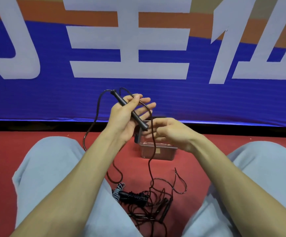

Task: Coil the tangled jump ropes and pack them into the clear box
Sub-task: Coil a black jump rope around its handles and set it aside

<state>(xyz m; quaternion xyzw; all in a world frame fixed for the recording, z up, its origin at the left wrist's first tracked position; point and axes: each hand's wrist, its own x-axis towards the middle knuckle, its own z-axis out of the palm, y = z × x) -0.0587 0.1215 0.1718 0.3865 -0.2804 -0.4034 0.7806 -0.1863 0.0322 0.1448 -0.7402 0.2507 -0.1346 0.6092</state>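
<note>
Item: seated person, legs apart on red floor (53, 135), blue banner (138, 93) at 12 o'clock

Left hand (127, 117): palm up, fingers straight, thumb clamped over a black handle (130, 110) that lies slantwise across the palm, its cord end toward 11 o'clock; the hand grips the handle

Right hand (169, 134): at 3 o'clock of the handle's butt, fingers loosely curled; the cord (150, 161) drops past them, but blur hides whether they pinch it; I cannot tell

Cord: leaves the handle top, arches over the left fingers, falls toward 6 o'clock into the tangle (149, 202) between the thighs; a second loop hangs at 9 o'clock of the left wrist

Step in hand, as I judge it: starting a coil on the handle; best done with the thumb firm, each turn laid beside the last, slack drawn slowly so the knots below do not tighten; free snags before pulling

Tangle: black cords, a spare handle (166, 207), a wound black bundle (135, 196), a grey rope (117, 192) at its 9 o'clock

Box (166, 151): clear, on the floor at 12 o'clock of the tangle, just behind the hands; top hidden by them; no rope shows through its near wall; packing looks not yet begun
</note>
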